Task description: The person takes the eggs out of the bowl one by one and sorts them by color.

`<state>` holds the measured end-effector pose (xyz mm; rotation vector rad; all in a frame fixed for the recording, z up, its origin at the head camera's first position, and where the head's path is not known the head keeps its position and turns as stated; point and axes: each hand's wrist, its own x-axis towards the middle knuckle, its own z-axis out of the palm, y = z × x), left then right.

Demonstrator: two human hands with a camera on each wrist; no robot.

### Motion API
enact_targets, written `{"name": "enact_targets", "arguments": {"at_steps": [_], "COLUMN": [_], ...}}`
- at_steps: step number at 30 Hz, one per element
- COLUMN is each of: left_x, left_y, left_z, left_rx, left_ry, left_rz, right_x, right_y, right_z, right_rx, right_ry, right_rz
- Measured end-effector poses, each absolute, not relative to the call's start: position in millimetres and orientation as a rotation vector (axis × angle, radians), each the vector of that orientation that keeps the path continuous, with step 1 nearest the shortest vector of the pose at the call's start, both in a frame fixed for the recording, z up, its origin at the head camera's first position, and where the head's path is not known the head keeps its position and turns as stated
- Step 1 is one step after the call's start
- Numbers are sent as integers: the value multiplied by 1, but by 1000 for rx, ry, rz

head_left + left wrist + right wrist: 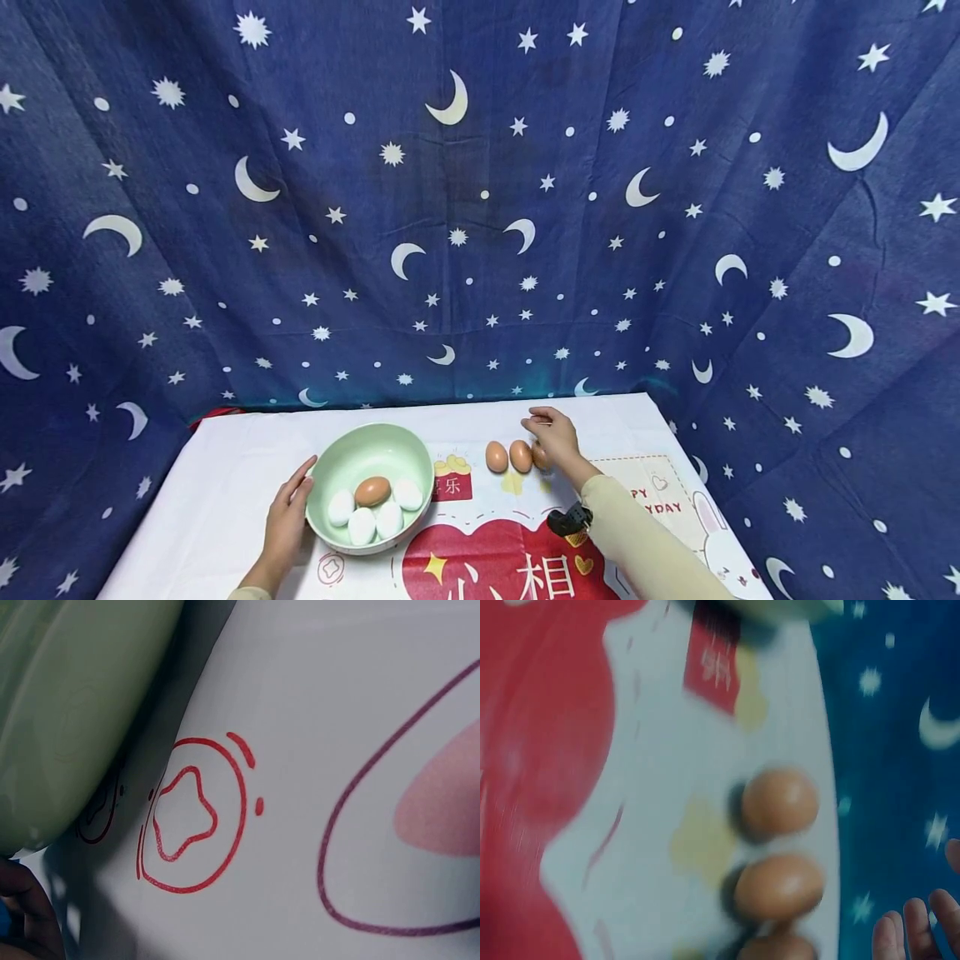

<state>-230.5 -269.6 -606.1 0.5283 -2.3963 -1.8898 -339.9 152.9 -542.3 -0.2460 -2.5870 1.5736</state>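
Observation:
A pale green bowl (367, 446) stands on the table at the left. Inside it lie one brown egg (372, 492) and several white eggs (362, 527). My left hand (285, 521) rests against the bowl's left outer side, fingers extended along the wall near the rim. Three brown eggs sit in a row right of the bowl: a left egg (497, 457), a middle egg (521, 456) and a right egg (542, 455), partly covered by my right wrist. My right hand (553, 433) hovers just beyond this row, fingers loosely bent and holding nothing; its fingertips (915, 911) show in the right wrist view.
A white tablecloth (225, 492) with red printed shapes and lettering covers the table. Behind and at both sides hangs a dark blue curtain (480, 275) with moons and stars. A black strap device (570, 520) sits on the right wrist.

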Motion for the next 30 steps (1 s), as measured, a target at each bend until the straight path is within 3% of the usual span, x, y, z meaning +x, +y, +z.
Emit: {"name": "enact_targets", "arguments": {"at_steps": [17, 30], "left_x": [-231, -229], "left_y": [-269, -270], "left_z": [-606, -606], "left_rx": [533, 517], "left_ry": [-2401, -2390], "left_rz": [-1880, -1871], "right_x": [-315, -293], "right_y": [21, -40], "right_z": [-519, -546], "right_rx": [293, 329], "right_ry": [-2570, -2627], "right_rz": [1802, 1980]}}
